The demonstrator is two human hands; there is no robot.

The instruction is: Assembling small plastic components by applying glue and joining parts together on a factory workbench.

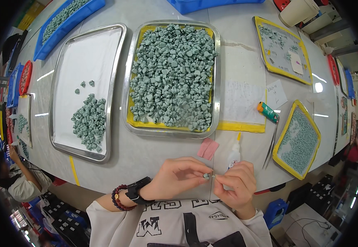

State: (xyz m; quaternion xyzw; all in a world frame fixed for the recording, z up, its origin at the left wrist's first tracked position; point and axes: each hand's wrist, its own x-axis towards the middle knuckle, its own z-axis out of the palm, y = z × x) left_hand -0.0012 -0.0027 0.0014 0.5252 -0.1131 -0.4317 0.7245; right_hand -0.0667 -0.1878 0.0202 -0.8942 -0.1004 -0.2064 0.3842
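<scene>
My left hand, with a dark watch and bead bracelets at its wrist, pinches a small grey-green stone piece between thumb and fingertips. Just to its right, the fingers of my right hand are closed in a pinch. A tiny pale bit shows at those fingertips, too small to name. Both hands hover close together at the near table edge. Right behind my right hand stands a white glue bottle with a yellow nozzle. A folded pink cloth lies beyond my left fingertips.
A metal tray heaped with grey-green pieces sits ahead. Left of it, another metal tray holds a smaller pile. Rightward lie a lighter, tweezers and a yellow-edged tray of small pieces. Another person sits far left.
</scene>
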